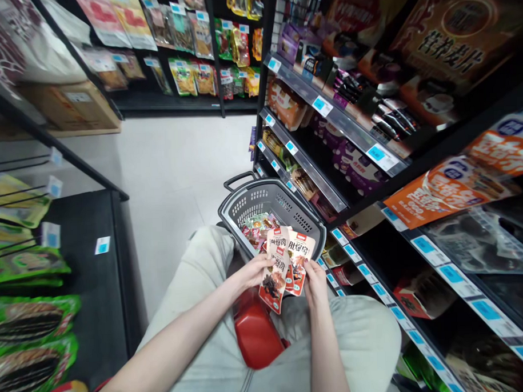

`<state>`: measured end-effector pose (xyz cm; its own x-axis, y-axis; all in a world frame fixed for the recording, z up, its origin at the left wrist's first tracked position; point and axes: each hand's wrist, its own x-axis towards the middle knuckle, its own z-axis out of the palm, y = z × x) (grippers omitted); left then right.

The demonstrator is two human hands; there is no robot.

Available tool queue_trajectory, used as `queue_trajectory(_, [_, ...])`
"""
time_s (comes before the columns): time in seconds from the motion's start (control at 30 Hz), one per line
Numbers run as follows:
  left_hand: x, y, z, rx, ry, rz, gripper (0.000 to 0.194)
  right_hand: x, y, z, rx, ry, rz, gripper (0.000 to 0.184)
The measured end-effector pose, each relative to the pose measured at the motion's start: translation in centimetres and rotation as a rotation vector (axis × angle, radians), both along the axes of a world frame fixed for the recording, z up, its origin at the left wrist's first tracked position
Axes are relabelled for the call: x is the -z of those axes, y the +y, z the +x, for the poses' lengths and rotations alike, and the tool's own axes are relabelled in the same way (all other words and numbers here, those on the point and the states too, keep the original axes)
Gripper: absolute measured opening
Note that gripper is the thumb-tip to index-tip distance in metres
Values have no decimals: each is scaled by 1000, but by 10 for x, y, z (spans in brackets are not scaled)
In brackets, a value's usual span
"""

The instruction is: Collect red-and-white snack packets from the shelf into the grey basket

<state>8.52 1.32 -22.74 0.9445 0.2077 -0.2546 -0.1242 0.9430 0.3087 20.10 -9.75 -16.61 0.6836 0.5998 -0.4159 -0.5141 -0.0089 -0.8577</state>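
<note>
Several cream-and-red snack packets (275,278) are fanned out between my two hands, just above the near end of a grey shopping basket (267,193). My left hand (254,271) is closed on the left edge of the front packet. Over on the right, my right hand (315,281) pinches the edge of another packet (301,249) in the fan. More small colourful packets (260,227) lie inside the basket, partly hidden by the ones I hold. The basket's handle (239,179) rests at its far left rim.
Shelves with blue-and-white price tags (382,157) run close along my right. A low black shelf (96,270) with green snack bags (32,318) stands at left. Pale floor (166,165) leads to a back rack of hanging bags (184,78). A red object (258,336) sits between my legs.
</note>
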Motion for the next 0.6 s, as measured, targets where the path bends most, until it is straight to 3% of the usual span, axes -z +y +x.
queue_trajectory(0.3, [-5,0,-1,-11,-17,-12,19,-9,-2,2,-34,-22,-41,22])
queue_trajectory(0.6, [-3,5,2,-118,94,-78,28,21,-23,31,136,-277,-490,31])
